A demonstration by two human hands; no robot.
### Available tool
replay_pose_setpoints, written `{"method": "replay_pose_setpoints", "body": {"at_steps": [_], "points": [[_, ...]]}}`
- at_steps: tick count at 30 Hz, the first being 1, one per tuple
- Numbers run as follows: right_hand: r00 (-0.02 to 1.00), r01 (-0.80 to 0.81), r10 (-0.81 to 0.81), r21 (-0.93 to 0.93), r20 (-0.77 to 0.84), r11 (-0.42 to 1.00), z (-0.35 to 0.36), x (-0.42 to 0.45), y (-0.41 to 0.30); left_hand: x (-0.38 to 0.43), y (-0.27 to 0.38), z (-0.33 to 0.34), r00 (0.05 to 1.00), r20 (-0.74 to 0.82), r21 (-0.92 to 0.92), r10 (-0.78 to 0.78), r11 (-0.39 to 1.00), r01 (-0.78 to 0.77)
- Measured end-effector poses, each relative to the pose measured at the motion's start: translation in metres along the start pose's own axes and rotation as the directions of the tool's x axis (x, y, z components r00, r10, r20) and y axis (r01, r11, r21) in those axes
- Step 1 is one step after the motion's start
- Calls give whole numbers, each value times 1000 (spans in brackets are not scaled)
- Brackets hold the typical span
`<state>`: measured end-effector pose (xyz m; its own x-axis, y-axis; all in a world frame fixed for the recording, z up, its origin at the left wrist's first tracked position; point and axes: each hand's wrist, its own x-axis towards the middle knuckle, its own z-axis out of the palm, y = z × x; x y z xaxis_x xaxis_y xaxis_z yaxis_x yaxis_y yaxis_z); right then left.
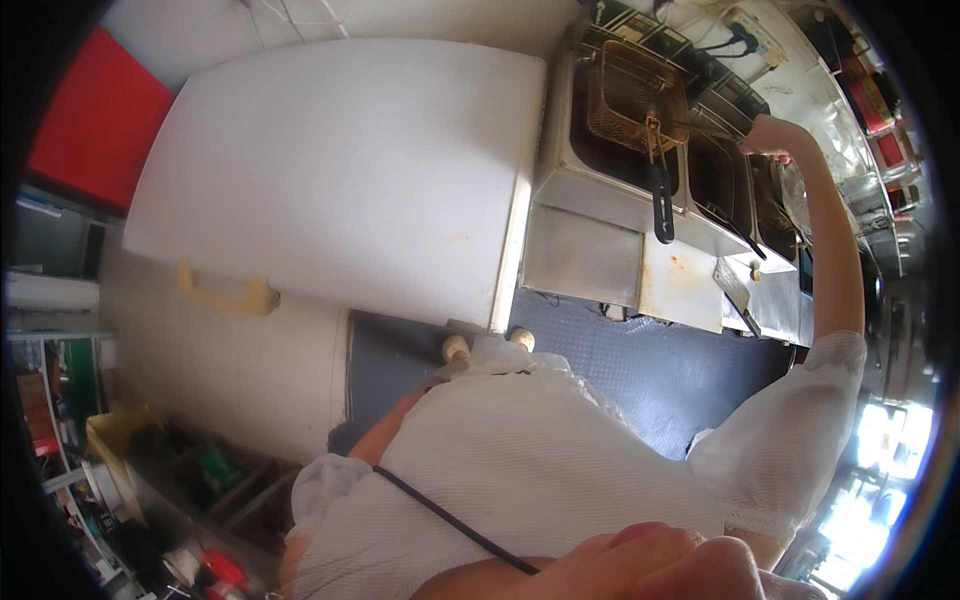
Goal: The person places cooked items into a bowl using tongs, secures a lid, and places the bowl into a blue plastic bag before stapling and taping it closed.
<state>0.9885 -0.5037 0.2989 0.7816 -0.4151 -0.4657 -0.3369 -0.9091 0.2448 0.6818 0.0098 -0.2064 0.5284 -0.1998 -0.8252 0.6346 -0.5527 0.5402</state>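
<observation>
My right hand (769,137) reaches out over the deep fryers at the upper right. It is curled around the end of a thin metal utensil (709,131), which points left toward a wire fry basket (637,97). That basket sits raised at the leftmost fryer tank (581,146), its black handle (661,202) jutting over the front edge. Another basket's black handle (750,244) sticks out from the middle tank (709,176). Low beside my body, my left hand (452,370) is mostly hidden by my white top, so its fingers cannot be made out.
A white chest freezer (337,165) with a yellowed handle (225,292) fills the left. Behind the fryers are control boxes (637,26) and a power strip (754,37) with plugs. A metal panel (737,296) leans by the fryer stand. Blue textured flooring (600,330) lies below.
</observation>
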Motion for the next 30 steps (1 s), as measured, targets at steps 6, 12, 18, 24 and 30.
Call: {"method": "replay_pose_setpoints", "body": {"at_steps": [6,12,18,24,30], "points": [[999,4,-3,36,-36,999,-3,0,15,6,-5,1,1000,2,-27,20,999,-20],[882,326,-371,-193,-291,925,19,36,87,13,2,8,998,-30,-57,53,997,-55],[709,496,-641,-436,-295,750,54,111,118,2,3,47,983,-130,-100,128,985,-141],[768,423,-464,-194,-442,885,79,48,88,-25,-13,118,960,-271,-117,70,988,-105],[545,562,-558,-221,-626,797,63,-48,62,-85,-53,214,907,-380,-331,-182,942,50]]}}
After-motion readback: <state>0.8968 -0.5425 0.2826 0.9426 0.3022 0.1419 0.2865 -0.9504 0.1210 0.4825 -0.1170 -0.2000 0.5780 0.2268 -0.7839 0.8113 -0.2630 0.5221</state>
